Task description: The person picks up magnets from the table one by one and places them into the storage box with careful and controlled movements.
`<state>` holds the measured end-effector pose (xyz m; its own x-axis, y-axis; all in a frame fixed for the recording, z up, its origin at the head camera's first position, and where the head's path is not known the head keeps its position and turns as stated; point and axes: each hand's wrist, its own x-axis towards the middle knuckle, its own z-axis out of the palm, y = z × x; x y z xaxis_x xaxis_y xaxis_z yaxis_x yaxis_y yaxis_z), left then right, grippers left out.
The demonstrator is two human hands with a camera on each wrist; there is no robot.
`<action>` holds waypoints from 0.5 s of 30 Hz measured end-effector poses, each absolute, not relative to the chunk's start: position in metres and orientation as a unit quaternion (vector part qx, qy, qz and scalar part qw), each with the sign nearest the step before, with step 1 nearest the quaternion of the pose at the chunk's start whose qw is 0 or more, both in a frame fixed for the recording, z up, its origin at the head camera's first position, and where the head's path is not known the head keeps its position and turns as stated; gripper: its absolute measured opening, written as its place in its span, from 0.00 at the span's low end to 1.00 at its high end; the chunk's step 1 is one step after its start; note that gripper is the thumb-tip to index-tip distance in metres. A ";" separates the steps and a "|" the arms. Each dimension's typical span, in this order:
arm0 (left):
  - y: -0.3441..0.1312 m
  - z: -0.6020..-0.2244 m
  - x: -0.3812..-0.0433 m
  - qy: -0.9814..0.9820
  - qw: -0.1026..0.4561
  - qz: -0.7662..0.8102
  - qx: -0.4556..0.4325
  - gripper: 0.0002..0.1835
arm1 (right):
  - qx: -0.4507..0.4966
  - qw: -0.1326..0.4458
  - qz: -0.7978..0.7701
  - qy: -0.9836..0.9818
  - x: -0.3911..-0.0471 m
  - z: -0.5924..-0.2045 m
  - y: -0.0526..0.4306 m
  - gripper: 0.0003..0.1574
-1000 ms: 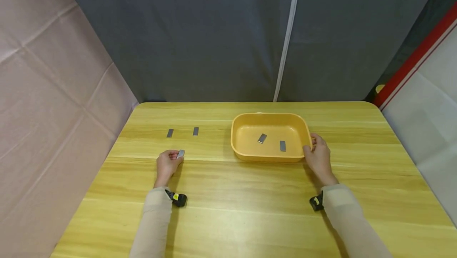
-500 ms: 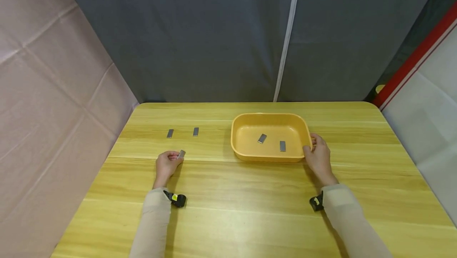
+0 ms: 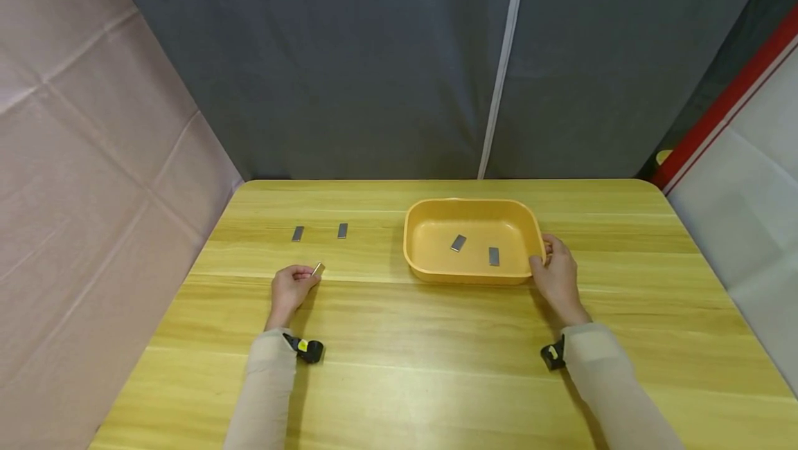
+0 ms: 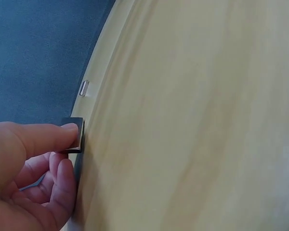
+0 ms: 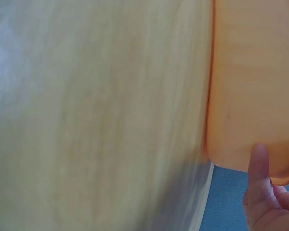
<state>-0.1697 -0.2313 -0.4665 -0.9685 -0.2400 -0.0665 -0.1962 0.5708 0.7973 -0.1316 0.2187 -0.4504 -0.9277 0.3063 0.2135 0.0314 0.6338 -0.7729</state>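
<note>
My left hand (image 3: pixel 291 294) pinches a small flat grey rectangular piece (image 3: pixel 318 269) between thumb and fingers, above the table. In the left wrist view this piece (image 4: pixel 78 142) has a dark face and a paler, shiny edge. Farther back lie two similar grey pieces, a left one (image 3: pixel 298 234) and a right one (image 3: pixel 343 230). My right hand (image 3: pixel 557 277) grips the right end of a yellow plastic tray (image 3: pixel 469 275), thumb at the near side. Inside the tray are a tilted grey piece (image 3: pixel 458 243) and a straighter one (image 3: pixel 494 256).
The wood-grain table (image 3: pixel 399 353) ends at a dark grey curtain (image 3: pixel 349 76) behind. A pale cloth wall (image 3: pixel 100 194) stands at the left, and a white panel (image 3: pixel 748 159) with a red border at the right.
The piece in my left hand has turned, so its shiny narrow edge now faces the head camera. That hand has barely shifted. My right hand and the tray stay put.
</note>
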 end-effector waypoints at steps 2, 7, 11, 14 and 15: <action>-0.232 -0.467 -0.170 -0.882 0.020 -0.453 0.124 0.09 | -0.096 0.165 0.417 -0.888 -0.131 -0.450 0.219 0.26; -0.231 -0.468 -0.170 -0.869 0.003 -0.477 0.131 0.10 | -0.094 0.169 0.417 -0.888 -0.131 -0.450 0.219 0.26; -0.225 -0.467 -0.168 -0.859 -0.014 -0.497 0.123 0.11 | -0.091 0.173 0.417 -0.888 -0.132 -0.451 0.219 0.26; -0.218 -0.467 -0.167 -0.853 -0.021 -0.510 0.110 0.11 | -0.090 0.174 0.416 -0.888 -0.132 -0.452 0.219 0.26; -0.216 -0.466 -0.166 -0.852 -0.023 -0.512 0.104 0.11 | -0.090 0.174 0.416 -0.888 -0.132 -0.452 0.219 0.26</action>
